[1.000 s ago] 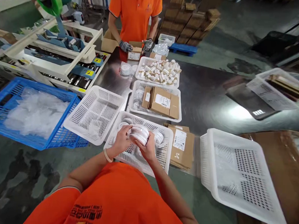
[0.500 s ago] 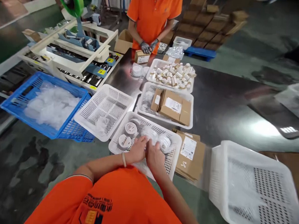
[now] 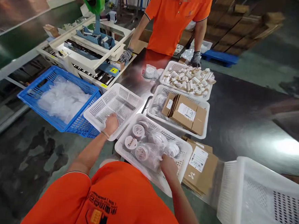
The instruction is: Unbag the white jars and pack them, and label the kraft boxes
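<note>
My left hand (image 3: 111,124) is down in the left white basket (image 3: 99,110), its fingers curled on a clear plastic bag that the hand mostly covers. My right hand (image 3: 169,165) pinches the end of a clear bag (image 3: 153,156), which holds a round tub (image 3: 142,152). That bag lies over the near white basket (image 3: 126,154). Round tubs with white lids, one of them a lettered tub (image 3: 130,142), sit in the same basket. Wrapped white tubs (image 3: 172,149) lie near my right fingers.
A blue crate (image 3: 50,119) of clear bags stands left. Behind are a basket with flat cartons (image 3: 187,111) and a basket of small white bottles (image 3: 192,80). Stacked cardboard (image 3: 204,169) and white baskets (image 3: 235,195) are right. A gloved co-worker (image 3: 175,22) stands opposite, near a taping machine (image 3: 92,51).
My hands were together over the near basket. My left hand has moved left into the other basket; my right hand has shifted slightly right. The co-worker's hands have spread apart.
</note>
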### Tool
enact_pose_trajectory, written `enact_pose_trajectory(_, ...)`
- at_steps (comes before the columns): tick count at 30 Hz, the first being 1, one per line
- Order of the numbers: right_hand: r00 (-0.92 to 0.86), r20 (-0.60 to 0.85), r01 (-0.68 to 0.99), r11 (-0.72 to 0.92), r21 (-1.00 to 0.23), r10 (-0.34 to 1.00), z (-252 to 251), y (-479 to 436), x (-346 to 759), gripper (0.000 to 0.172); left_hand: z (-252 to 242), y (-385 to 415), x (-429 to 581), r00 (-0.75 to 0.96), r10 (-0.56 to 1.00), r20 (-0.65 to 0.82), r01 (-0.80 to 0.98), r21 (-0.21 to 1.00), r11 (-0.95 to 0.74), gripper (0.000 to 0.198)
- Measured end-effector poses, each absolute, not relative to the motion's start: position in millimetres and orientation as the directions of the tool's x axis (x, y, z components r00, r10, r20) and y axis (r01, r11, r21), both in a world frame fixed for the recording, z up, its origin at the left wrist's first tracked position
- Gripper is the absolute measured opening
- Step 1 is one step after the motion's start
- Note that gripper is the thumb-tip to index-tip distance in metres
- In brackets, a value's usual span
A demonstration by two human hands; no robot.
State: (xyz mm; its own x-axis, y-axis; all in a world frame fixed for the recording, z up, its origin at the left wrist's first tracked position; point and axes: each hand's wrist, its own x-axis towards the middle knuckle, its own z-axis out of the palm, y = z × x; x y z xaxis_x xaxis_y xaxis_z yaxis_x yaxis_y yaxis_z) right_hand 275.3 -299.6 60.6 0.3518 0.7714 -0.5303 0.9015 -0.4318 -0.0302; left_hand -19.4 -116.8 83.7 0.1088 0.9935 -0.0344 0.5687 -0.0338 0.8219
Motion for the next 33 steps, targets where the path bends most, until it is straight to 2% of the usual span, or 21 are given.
enact_pose_trajectory(2,0.387,-0.479,0.899,-0.439,0.005,0.788,68,-298,275,0.019,82,-87,-56,-0.061,0.987,-0.151,0.574,0.803,0.159,0.025)
enact_pose_trajectory(4,0.404,-0.386,0.895,-0.445,-0.019,0.83,77,-294,269,0.021,79,-71,-76,-0.111,0.962,-0.25,0.542,0.796,0.269,0.035)
enact_pose_trajectory(5,0.407,-0.323,0.89,-0.45,-0.069,0.854,81,-290,264,0.024,79,-67,-79,-0.099,0.954,-0.282,0.52,0.803,0.291,0.038)
enact_pose_trajectory(7,0.387,-0.209,0.857,-0.434,-0.277,0.898,89,-279,252,0.027,81,-66,-75,-0.03,0.943,-0.331,0.46,0.833,0.308,0.037)
enact_pose_trajectory(9,0.336,-0.17,0.714,-0.369,-0.595,0.926,92,-262,238,0.027,86,-71,-61,0.077,0.929,-0.363,0.378,0.873,0.309,0.031)
enact_pose_trajectory(11,0.265,-0.194,0.41,-0.293,-0.864,0.944,93,-238,223,0.043,94,-82,-45,0.224,0.901,-0.37,0.266,0.913,0.309,0.027)
enact_pose_trajectory(13,0.202,-0.217,0.093,-0.239,-0.967,0.955,92,-214,210,0.073,102,-98,-30,0.368,0.86,-0.353,0.156,0.935,0.317,0.03)
enact_pose_trajectory(15,0.131,-0.231,-0.135,-0.214,-0.968,0.964,91,-194,201,0.091,108,-113,-19,0.478,0.816,-0.326,0.067,0.94,0.336,0.038)
enact_pose_trajectory(16,0.072,-0.25,-0.218,-0.229,-0.949,0.966,91,-187,198,0.09,110,-120,-15,0.511,0.8,-0.315,0.034,0.937,0.348,0.043)
enact_pose_trajectory(19,-0.071,-0.363,-0.363,-0.363,-0.858,0.929,92,-185,198,0.059,113,-128,-13,0.54,0.786,-0.301,-0.037,0.925,0.379,0.054)
enact_pose_trajectory(22,-0.022,-0.46,-0.414,-0.427,-0.804,0.888,97,-197,209,0.037,110,-124,-21,0.49,0.805,-0.336,-0.021,0.918,0.396,0.055)
enact_pose_trajectory(27,0.009,-0.489,-0.442,-0.435,-0.785,0.872,105,-207,229,0.049,100,-113,-33,0.399,0.832,-0.385,0.045,0.915,0.402,0.055)
enact_pose_trajectory(30,0.0,-0.483,-0.428,-0.437,-0.791,0.876,100,-204,228,0.042,97,-111,-32,0.265,0.894,-0.363,0.195,0.928,0.319,0.041)
enact_pose_trajectory(33,0.052,-0.482,-0.421,-0.419,-0.805,0.875,88,-197,211,0.044,99,-125,-22,0.074,0.979,-0.188,0.293,0.943,0.159,0.029)
